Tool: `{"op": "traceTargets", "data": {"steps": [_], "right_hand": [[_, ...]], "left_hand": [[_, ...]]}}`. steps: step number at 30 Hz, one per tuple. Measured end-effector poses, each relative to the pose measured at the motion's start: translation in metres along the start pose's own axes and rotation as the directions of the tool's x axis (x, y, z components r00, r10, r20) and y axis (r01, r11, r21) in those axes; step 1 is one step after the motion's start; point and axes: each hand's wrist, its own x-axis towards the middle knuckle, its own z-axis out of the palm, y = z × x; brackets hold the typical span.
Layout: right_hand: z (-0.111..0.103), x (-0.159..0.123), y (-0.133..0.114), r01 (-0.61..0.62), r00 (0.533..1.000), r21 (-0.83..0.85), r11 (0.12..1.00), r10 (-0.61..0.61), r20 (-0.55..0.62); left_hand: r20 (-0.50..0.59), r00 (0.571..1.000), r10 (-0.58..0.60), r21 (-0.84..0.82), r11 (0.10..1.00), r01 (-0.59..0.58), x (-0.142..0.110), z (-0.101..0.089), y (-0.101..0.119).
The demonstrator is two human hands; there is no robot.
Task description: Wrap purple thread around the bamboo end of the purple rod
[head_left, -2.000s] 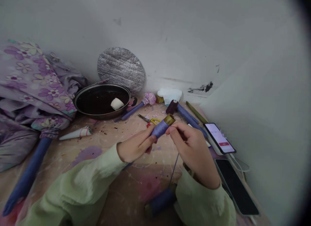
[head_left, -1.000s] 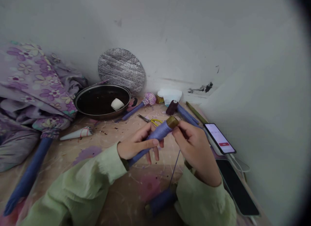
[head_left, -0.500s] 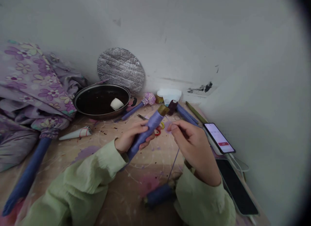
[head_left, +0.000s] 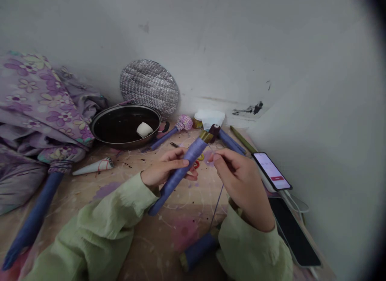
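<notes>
My left hand point(head_left: 163, 168) is wrapped round a slim tube point(head_left: 196, 150) covered in purple-blue thread, with a bare olive-gold upper end. The tube tilts up to the right. My right hand point(head_left: 245, 184) is closed in a pinch on a thin purple-blue thread point(head_left: 217, 202), right of the tube's top. From below that hand the thread runs down to a blue thread spool point(head_left: 199, 251) lying on the table, its right end partly hidden by my right sleeve. Red-and-yellow scissor handles point(head_left: 197, 163) show partly behind the tube.
A dark pan point(head_left: 126, 144) holding a white cup point(head_left: 144, 130) stands at the back left. Left lie floral cloth point(head_left: 45, 96) and a white cone point(head_left: 95, 166). A dark thread spool point(head_left: 214, 132) stands behind. Two phones, one lit point(head_left: 273, 172), lie at right.
The tube has turned slightly in my left hand, and my left fingers have shifted on it. My right hand stays nearly in place. The blue spool has moved a little.
</notes>
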Motion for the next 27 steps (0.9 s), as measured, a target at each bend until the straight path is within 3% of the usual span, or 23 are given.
{"op": "traceTargets", "data": {"steps": [8,16,22,27], "right_hand": [[0.001,0.0,0.0,-0.01,1.0,0.034,0.999,0.009,0.025],[0.002,0.0,0.0,-0.024,0.999,0.062,0.998,0.022,0.037],[0.002,0.0,-0.001,-0.015,0.999,0.075,0.997,0.012,0.044],[0.003,0.002,0.0,-0.006,0.999,0.035,0.999,0.004,0.038]], "left_hand": [[0.147,0.985,-0.09,0.059,0.995,0.082,-0.007,0.007,-0.003],[0.092,0.994,-0.052,0.136,0.99,0.039,-0.007,0.009,-0.007],[0.204,0.977,-0.066,0.048,0.997,0.057,-0.006,0.004,-0.014],[0.171,0.983,-0.073,0.111,0.992,0.055,-0.006,0.005,-0.012]]}}
